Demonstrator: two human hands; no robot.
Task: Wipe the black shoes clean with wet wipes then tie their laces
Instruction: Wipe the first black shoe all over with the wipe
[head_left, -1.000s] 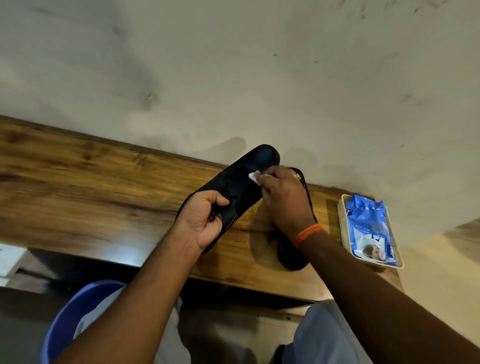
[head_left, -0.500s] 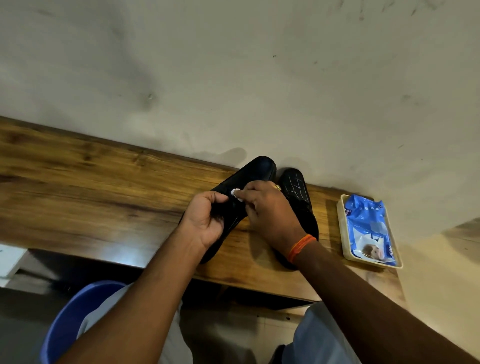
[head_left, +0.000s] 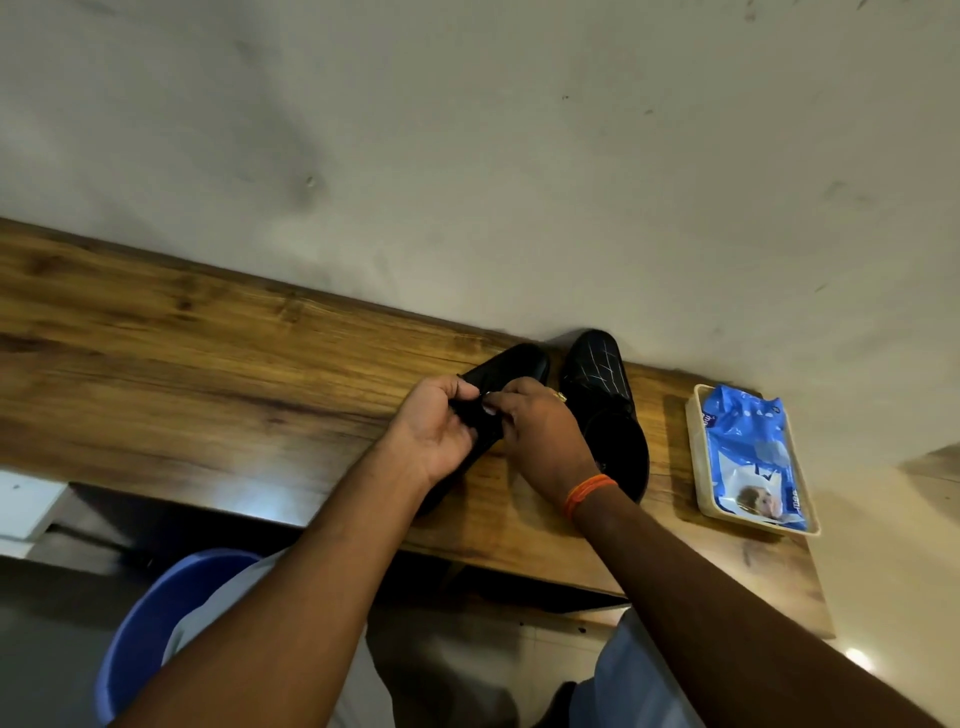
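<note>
A long wooden shelf (head_left: 156, 364) runs along a pale wall (head_left: 467, 156) with small marks. Below it, at the lower left, stands a blue plastic bucket (head_left: 140, 634). A white object (head_left: 26, 512) sits at the left edge.

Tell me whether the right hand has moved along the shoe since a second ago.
Yes. The right hand has slid from the toe end of the left shoe back toward its lace area, nearer the left hand and table edge.

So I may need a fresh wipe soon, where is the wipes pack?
In the head view, the wipes pack lies in a cream tray at the right end of the wooden shelf, just right of the patterned shoe.
</note>
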